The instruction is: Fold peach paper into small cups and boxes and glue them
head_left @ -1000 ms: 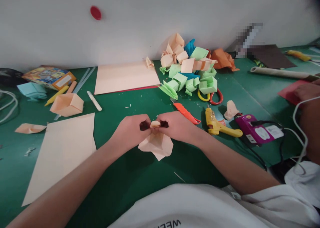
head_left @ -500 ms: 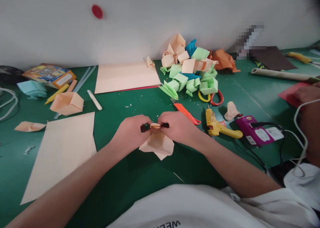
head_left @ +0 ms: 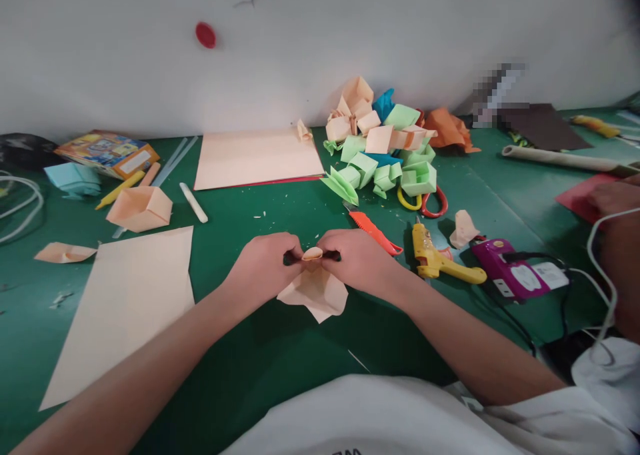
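A small piece of peach paper (head_left: 316, 294) is held between my two hands above the green table. Its upper edge is curled into a small loop, and its lower part flares out toward me. My left hand (head_left: 267, 263) pinches the loop from the left side, fingers closed. From the right, my right hand (head_left: 356, 260) pinches the same loop, thumb and fingers pressed together. Just beyond the right hand lies an orange utility knife (head_left: 376, 232). A large sheet of peach paper (head_left: 125, 315) lies left of and partly beneath my left forearm.
Folded paper pieces (head_left: 385, 145) are heaped by the wall, with scissors (head_left: 434, 203) beside them. A yellow glue gun (head_left: 443, 258) and a purple power strip (head_left: 520, 268) with cables sit on the right. Another person's hand (head_left: 617, 192) rests on red paper at far right.
The view has tilted up slightly, so everything sits a little lower in the picture. Both hands keep their pinch on the peach paper, with hardly any movement.
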`<state>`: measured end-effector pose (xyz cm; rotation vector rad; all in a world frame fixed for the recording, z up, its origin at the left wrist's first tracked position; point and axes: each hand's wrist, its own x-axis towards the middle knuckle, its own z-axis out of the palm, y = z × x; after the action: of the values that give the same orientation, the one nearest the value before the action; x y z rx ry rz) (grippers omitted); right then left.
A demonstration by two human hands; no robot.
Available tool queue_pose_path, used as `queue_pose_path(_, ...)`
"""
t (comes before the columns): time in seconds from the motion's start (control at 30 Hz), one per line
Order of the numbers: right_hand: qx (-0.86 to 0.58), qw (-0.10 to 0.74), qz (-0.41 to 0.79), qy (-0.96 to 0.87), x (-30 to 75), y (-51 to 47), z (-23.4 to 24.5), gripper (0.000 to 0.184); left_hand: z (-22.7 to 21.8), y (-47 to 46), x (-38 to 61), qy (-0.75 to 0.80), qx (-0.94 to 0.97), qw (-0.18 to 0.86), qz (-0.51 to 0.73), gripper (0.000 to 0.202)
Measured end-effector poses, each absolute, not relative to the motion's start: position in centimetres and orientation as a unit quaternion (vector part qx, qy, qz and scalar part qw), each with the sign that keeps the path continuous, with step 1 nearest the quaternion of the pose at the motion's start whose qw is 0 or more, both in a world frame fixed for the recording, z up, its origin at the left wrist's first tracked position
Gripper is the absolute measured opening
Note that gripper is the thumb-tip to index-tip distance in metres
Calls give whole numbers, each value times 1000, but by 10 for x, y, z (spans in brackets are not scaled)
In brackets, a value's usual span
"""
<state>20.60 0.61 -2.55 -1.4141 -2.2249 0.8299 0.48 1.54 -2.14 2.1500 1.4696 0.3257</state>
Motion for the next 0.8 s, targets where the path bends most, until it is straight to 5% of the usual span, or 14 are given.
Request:
queue_pose_path(0.47, -497, 137, 213, -830, 210, 9, -31, 19, -17, 15, 4, 522, 801, 260, 132, 15)
queue_pose_path(0.8, -501, 122, 219, -828, 209, 10, -28, 22, -12, 16, -1, 514, 799, 264, 170, 34)
